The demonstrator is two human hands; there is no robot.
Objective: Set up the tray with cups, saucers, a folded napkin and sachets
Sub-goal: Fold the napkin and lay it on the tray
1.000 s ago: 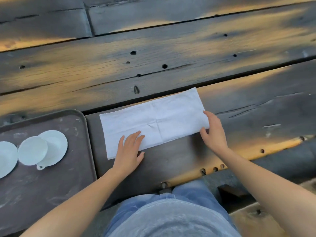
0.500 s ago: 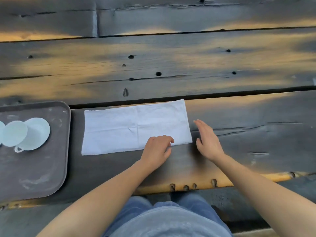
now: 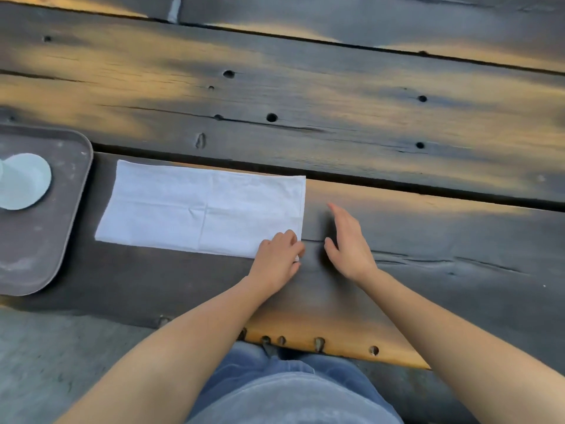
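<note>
Folding is clearly the step in hand: the napkin (image 3: 201,209) lies flat on the dark wooden desk (image 3: 336,96) as a long white strip, just right of the tray (image 3: 73,191), not on it. A saucer (image 3: 26,180) sits on the tray at the frame's left edge. The left hand (image 3: 276,261) has its grip pinched shut on the napkin's near right corner, a bit of cloth poking out between the fingers. The right hand (image 3: 348,240) is flat and spread wide beside the napkin's right edge, holding nothing. My guess is the cloth is light, soft and floppy, so it'll sag and drift if lifted by one corner. Better to take both right corners and carry them over to the left edge, then press the crease down.
</note>
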